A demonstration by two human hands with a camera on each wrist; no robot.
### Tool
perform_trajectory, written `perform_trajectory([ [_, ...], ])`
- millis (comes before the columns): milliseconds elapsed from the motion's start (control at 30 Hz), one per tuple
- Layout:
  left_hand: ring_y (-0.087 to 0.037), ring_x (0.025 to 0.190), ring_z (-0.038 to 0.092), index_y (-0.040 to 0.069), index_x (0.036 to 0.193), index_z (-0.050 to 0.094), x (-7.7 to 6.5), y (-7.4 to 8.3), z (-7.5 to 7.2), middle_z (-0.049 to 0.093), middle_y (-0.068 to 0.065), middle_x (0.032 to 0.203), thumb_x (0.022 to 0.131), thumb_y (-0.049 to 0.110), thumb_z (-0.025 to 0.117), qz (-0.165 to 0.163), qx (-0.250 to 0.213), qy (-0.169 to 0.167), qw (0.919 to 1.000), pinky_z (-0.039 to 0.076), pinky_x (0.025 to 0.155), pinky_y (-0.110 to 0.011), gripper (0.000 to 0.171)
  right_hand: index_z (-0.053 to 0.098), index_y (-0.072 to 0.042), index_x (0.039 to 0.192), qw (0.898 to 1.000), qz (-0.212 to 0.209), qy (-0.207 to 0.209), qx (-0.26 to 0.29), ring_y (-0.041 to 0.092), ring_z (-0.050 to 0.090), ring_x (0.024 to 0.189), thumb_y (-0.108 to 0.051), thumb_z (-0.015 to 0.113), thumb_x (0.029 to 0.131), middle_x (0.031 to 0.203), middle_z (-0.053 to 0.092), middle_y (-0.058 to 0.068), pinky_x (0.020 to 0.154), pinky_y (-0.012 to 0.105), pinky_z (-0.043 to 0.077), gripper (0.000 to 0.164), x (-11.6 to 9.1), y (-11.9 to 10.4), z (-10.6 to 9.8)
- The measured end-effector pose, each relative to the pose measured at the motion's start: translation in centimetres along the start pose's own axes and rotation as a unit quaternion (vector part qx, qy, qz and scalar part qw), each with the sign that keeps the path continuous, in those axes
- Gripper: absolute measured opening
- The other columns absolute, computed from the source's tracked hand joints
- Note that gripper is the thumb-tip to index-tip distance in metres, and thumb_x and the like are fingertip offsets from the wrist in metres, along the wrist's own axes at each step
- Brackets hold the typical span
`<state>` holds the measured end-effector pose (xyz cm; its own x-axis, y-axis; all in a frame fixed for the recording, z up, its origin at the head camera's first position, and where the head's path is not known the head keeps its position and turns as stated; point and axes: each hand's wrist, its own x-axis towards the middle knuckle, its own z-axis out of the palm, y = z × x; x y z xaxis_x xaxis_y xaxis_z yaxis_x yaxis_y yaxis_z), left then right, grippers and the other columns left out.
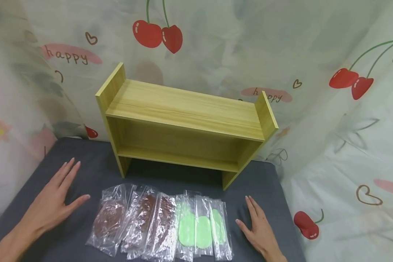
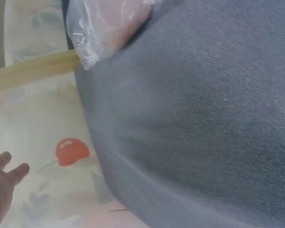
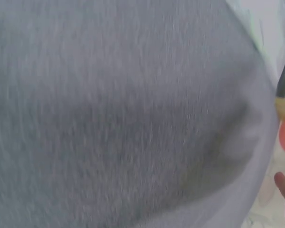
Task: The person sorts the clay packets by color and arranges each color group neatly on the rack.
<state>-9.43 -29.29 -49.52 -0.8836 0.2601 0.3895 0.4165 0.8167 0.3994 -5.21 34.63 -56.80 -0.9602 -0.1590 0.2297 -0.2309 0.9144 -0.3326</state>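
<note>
My left hand point(image 1: 52, 198) is at the left of the dark grey table, fingers straight and thumb spread, holding nothing. Beside it lies a clear plastic bag with a round brown piece point(image 1: 109, 220) inside. More clear bags with brown contents point(image 1: 163, 222) overlap in a row to its right. Clear bags with light green rounded pieces point(image 1: 203, 231) continue that row. My right hand point(image 1: 258, 229) is just right of the green ones, fingers extended and holding nothing. In the left wrist view, my left fingertips point(image 2: 20, 172) show at the lower left; right fingertips point(image 3: 281, 180) show at the right wrist view's edge.
Behind the bags stands a light wooden two-tier shelf point(image 1: 183, 109) with raised side panels, set at a slant on the table point(image 1: 82, 153). A pale curtain point(image 1: 216, 47) printed with cherries hangs at the back and both sides.
</note>
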Motion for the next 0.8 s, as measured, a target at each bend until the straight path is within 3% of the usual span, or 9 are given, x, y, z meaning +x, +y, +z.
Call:
perform_trajectory([
  [233,-0.027,0.149,0.019,0.019,0.160,0.020,0.8,1.9,-0.7,0.015,-0.003,0.166,0.081,0.029,0.081,-0.008,-0.039,0.012,0.9991,0.022,0.112,-0.060,0.101,0.030,-0.012,0.156,0.998,0.029,-0.009,0.054,0.039,0.042,0.134,-0.034,0.074,0.090,0.153,0.040,0.015,0.099,0.062,0.039,0.082,-0.4,-2.7,0.8],
  [333,-0.023,0.149,0.018,0.019,0.160,0.020,1.3,2.6,-0.9,0.016,-0.002,0.166,0.081,0.026,0.080,-0.006,-0.063,0.014,0.9979,0.020,0.115,-0.057,0.100,0.031,-0.013,0.156,0.995,0.055,-0.022,0.083,0.038,0.048,0.129,-0.030,0.077,0.088,0.151,0.042,0.016,0.096,0.058,0.044,0.084,-0.5,-3.5,1.1],
  [467,-0.019,0.149,0.018,0.020,0.160,0.021,2.4,3.3,-0.9,0.018,-0.004,0.165,0.080,0.022,0.081,0.002,-0.090,0.019,0.9958,0.016,0.119,-0.044,0.100,0.031,-0.017,0.156,0.987,0.080,-0.033,0.135,0.032,0.058,0.118,-0.023,0.080,0.086,0.147,0.045,0.015,0.088,0.047,0.052,0.086,-0.6,-4.3,1.5],
  [600,-0.017,0.149,0.018,0.022,0.160,0.019,3.4,4.0,-1.2,0.019,-0.004,0.165,0.080,0.020,0.082,0.008,-0.106,0.013,0.9942,0.015,0.119,-0.035,0.102,0.034,-0.017,0.155,0.973,0.117,-0.049,0.195,0.028,0.061,0.112,-0.019,0.081,0.085,0.145,0.048,0.012,0.083,0.039,0.055,0.084,-0.5,-5.1,1.6],
  [800,-0.003,0.144,0.022,0.018,0.160,0.022,5.3,4.5,-2.2,0.024,-0.009,0.163,0.076,0.013,0.085,0.040,-0.118,0.008,0.9922,0.017,0.109,-0.011,0.105,0.037,-0.012,0.153,0.932,0.218,-0.101,0.270,0.028,0.063,0.106,-0.024,0.078,0.087,0.140,0.051,0.017,0.078,0.035,0.055,0.078,-0.1,-6.0,2.1],
])
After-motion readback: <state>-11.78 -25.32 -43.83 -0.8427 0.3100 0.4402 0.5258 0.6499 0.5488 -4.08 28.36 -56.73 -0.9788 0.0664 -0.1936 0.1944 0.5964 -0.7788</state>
